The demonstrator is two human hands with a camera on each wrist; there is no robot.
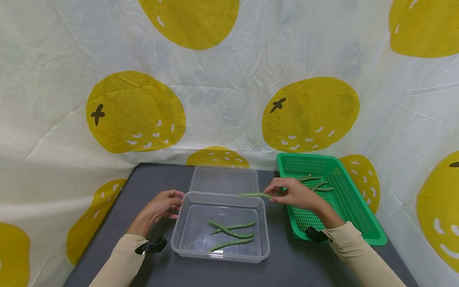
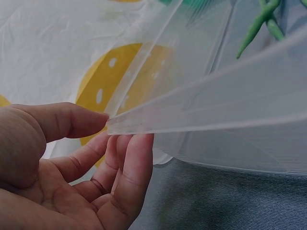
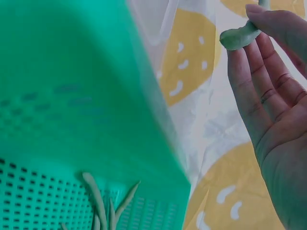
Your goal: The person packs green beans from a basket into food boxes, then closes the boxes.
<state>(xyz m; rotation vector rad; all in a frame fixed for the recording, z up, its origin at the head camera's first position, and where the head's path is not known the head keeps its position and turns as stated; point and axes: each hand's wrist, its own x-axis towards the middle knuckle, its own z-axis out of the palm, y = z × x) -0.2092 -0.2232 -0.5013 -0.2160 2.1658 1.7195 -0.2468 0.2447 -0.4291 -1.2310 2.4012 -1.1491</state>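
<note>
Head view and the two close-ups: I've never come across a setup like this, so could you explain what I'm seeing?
There is no machine here: a person works with bare hands. The wide picture comes from a camera worn on the head; each close-up comes from a camera on one wrist. On the dark table are a clear box holding three green beans, what looks like a clear lid behind it, and a green basket with more beans. The left hand pinches the box's corner; the right hand holds one bean.

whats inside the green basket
A few green beans lie in the green basket, toward its far end. In the head view, the right hand and forearm cover part; anything behind them is hidden.
</note>
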